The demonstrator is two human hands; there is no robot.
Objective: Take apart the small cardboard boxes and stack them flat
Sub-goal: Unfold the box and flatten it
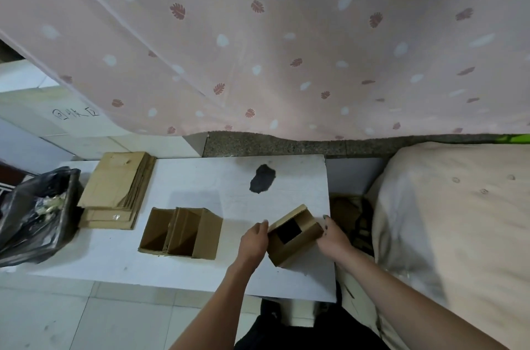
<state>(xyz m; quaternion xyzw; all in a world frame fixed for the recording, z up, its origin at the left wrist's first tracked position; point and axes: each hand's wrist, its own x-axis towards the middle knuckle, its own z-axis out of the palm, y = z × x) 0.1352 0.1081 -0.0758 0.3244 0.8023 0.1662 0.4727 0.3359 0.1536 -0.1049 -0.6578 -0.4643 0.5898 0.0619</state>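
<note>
Both hands, left and right, grip one box from either side over table; flat stack at far left

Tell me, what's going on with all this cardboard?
A person is breaking down small boxes. Both hands, left hand and right hand, grip a still-assembled small box from either side above the white table. Two more open boxes wait side by side to its left, and a stack of flattened cardboard lies at the table's far left, beside a black rubbish bag.
</note>
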